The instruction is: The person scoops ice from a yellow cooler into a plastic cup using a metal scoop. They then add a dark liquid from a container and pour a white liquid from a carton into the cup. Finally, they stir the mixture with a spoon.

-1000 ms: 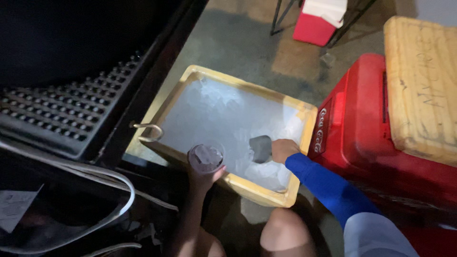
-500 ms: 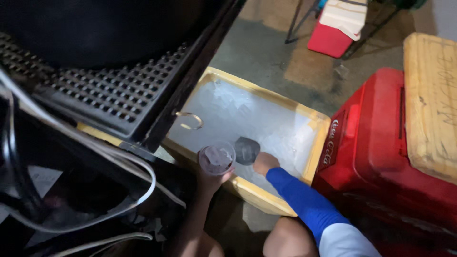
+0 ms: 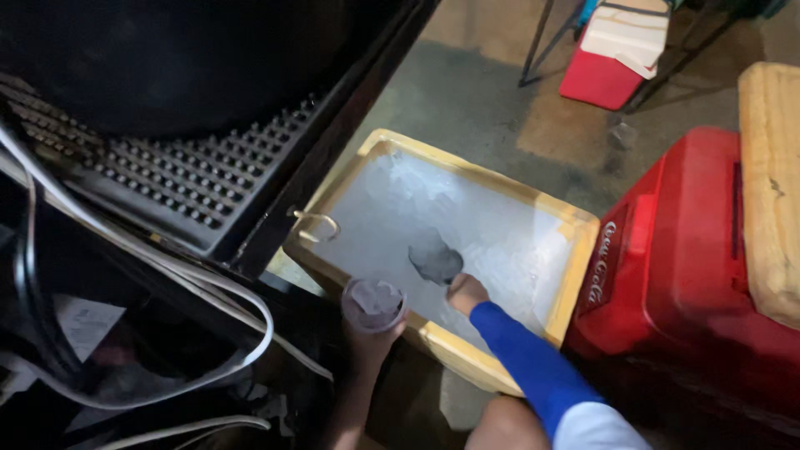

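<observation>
- Holding a clear plastic cup (image 3: 374, 304) upright, the left hand (image 3: 364, 340) has its fingers wrapped around the cup's lower wall; the cup sits just outside the near long edge of the ice box, above the dark floor, and a little ice shows inside it.
- The right hand (image 3: 466, 292), in a blue sleeve (image 3: 525, 367), reaches over the near long edge of the yellow-rimmed ice box (image 3: 492, 204), fingers clamped together on the handle of a dark scoop (image 3: 435, 260).
- That scoop lies on the ice (image 3: 433, 212) near the middle of the box, closer to the near edge than the far one, its bowl pointing away from the hand.
- Crushed ice fills the box almost wall to wall.
- A metal ring handle (image 3: 315, 223) hangs at the box's left short end.
- A red cooler (image 3: 683, 267) stands touching the box's right short end, with a pale wooden board (image 3: 771, 183) on top of it.
- A smaller red-and-white cooler (image 3: 617, 50) sits on the concrete floor (image 3: 475, 100) well beyond the box's far edge.
- A black ridged mat (image 3: 175, 175) and loose white cables (image 3: 167, 267) lie to the left of the box.
</observation>
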